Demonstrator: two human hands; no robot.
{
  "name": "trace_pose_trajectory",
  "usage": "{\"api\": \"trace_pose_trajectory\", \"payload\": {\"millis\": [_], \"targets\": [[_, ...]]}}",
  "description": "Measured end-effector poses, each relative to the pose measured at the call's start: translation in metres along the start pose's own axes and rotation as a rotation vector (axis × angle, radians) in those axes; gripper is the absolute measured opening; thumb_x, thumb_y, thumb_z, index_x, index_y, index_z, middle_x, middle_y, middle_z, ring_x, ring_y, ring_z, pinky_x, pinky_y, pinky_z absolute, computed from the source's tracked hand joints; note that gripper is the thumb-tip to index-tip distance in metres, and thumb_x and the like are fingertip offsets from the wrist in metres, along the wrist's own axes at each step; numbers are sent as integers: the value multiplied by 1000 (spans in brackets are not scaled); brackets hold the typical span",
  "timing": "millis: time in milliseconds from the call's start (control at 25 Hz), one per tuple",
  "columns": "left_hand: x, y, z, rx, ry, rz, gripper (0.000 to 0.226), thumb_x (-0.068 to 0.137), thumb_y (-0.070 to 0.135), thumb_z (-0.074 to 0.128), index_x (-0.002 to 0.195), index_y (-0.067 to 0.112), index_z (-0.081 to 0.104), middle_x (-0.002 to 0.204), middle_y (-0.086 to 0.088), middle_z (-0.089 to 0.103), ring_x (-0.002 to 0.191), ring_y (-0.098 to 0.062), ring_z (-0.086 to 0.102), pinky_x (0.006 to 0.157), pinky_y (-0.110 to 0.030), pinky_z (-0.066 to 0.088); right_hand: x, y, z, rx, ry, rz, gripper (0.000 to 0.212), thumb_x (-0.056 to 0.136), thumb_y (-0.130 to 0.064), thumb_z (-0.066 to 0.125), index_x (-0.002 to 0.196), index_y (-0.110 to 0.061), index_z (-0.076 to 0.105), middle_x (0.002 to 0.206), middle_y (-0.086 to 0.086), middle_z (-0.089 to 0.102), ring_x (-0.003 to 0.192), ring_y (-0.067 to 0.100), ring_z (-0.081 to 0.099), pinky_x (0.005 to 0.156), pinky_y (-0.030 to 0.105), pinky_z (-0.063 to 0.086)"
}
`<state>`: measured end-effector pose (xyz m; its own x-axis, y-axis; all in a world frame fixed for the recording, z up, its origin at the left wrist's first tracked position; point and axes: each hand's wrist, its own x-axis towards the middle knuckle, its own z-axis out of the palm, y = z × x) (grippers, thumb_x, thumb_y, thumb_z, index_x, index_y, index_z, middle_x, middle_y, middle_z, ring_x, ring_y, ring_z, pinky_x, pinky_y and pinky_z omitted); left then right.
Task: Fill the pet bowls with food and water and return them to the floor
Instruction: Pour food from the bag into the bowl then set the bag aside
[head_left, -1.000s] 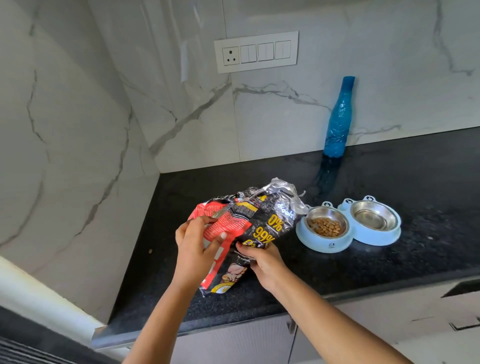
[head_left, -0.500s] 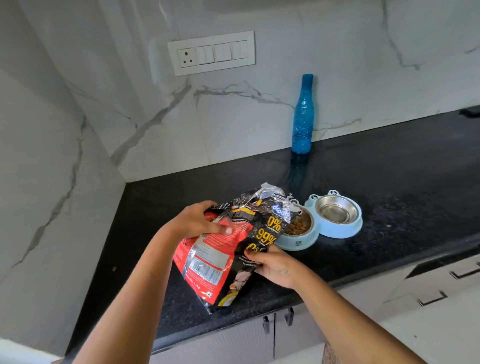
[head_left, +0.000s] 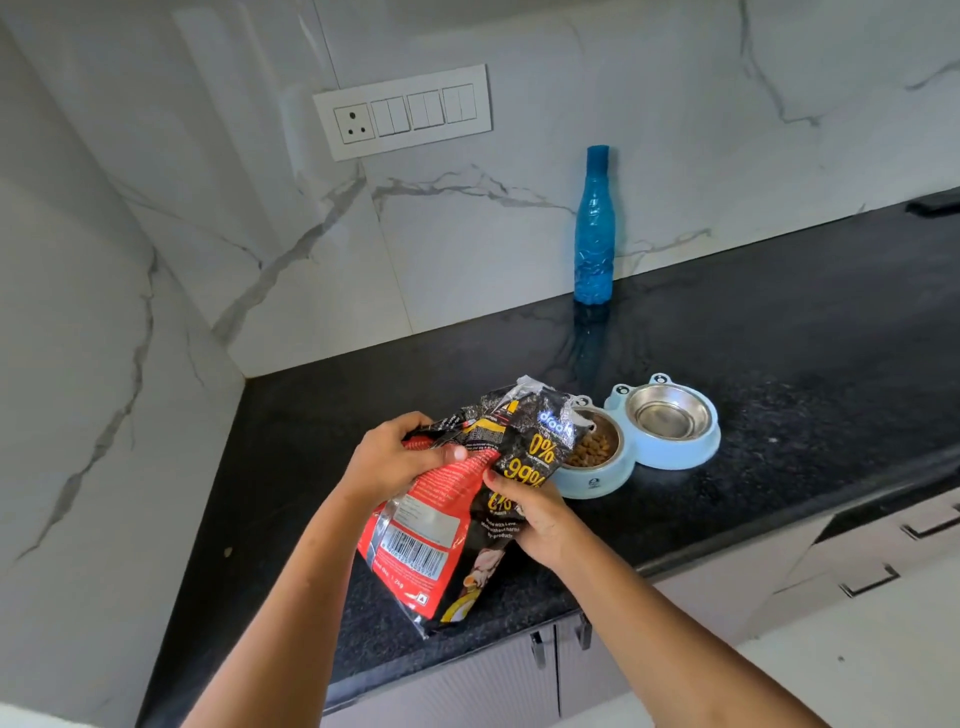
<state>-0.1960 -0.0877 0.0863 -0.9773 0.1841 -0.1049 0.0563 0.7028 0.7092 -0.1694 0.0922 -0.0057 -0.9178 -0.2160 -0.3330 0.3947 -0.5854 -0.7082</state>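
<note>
A black and red pet food bag (head_left: 457, 509) is tilted above the black counter (head_left: 779, 364), its crumpled top reaching the left bowl. My left hand (head_left: 395, 462) grips the bag near its upper left; my right hand (head_left: 530, 514) holds its right side lower down. The light blue double bowl stand (head_left: 675, 457) sits just right of the bag. Its left steel bowl (head_left: 592, 449) holds brown kibble, partly hidden by the bag. The right steel bowl (head_left: 670, 415) holds nothing. A blue water bottle (head_left: 594, 228) stands upright, capped, against the back wall.
White marble walls meet at a corner left of the counter. A switch panel with a socket (head_left: 402, 111) is on the back wall. Grey cabinet doors with handles (head_left: 561, 639) and drawers (head_left: 872, 577) run below the counter edge.
The bag has been lifted more upright, showing its red back with barcode, and its top has drawn back from the bowl. The camera view has swung, shifting everything in the frame.
</note>
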Motion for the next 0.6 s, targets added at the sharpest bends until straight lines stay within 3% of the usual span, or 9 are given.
{"api": "trace_pose_trajectory", "payload": {"millis": [160, 320, 440, 600], "targets": [[-2, -8, -1, -48, 51, 9, 73, 50, 78, 60, 103, 29, 55, 93, 3, 70, 79, -12, 71, 79, -33, 58, 5, 0, 1, -63, 36, -27, 63, 57, -17, 83, 117, -10, 65, 114, 11, 72, 109, 32, 65, 93, 48, 51], [0, -10, 1, -69, 68, -15, 67, 61, 67, 66, 112, 26, 52, 99, 1, 67, 84, -14, 70, 81, -34, 58, -1, 1, -5, 1, -47, -8, 50, 74, -23, 75, 121, -12, 64, 120, 11, 69, 111, 28, 64, 93, 44, 51], [2, -9, 3, -66, 66, -22, 66, 63, 64, 66, 115, 27, 50, 102, 1, 65, 87, -15, 69, 82, -35, 57, -4, 4, -12, 68, -110, 30, 65, 75, -37, 78, 132, -12, 58, 132, 13, 62, 122, 31, 57, 100, 45, 47], [7, -4, 7, -21, 18, -25, 60, 67, 63, 69, 111, 26, 50, 99, 3, 65, 87, -14, 69, 83, -35, 57, -10, 9, -14, 144, -127, 26, 56, 88, -43, 60, 135, -13, 55, 136, 14, 59, 127, 32, 53, 110, 49, 39]]}}
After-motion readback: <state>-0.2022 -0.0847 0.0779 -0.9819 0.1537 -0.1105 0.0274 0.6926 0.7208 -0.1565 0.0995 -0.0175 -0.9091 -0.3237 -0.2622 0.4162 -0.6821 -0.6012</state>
